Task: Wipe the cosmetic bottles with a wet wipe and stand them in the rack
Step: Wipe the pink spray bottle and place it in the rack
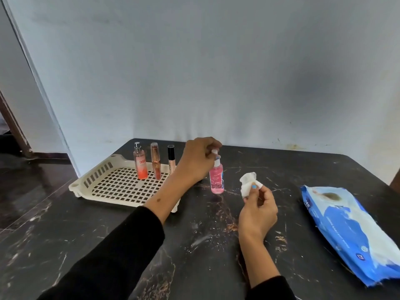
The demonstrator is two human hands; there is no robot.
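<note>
The left hand [200,158] reaches over the right end of the rack [101,172] and pinches the white cap of a pink spray bottle [216,177] with curled fingers. The bottle stands upright on the dark marbled surface [194,245], just beside the rack's right edge and outside it.

The right hand [257,211] is raised a little above the surface, near the bottle's right side. Its thumb and fingers pinch a crumpled white wipe [249,182], which sticks up above the fingertips and does not touch the bottle.

The rack is a cream plastic tray with a gridded floor and slotted walls, lying on the left part of the surface. Three items stand upright in a row along its far side: a mist bottle [140,164] with a silver top and an orange-to-pink body, a rose-gold tube [155,162] beside it, and a slim tube with a black cap [171,159] next, close to the left wrist.

A blue pack of wipes [350,230] lies flat at the right side of the surface, well apart from the bottle. Both forearms wear black sleeves [121,252].
</note>
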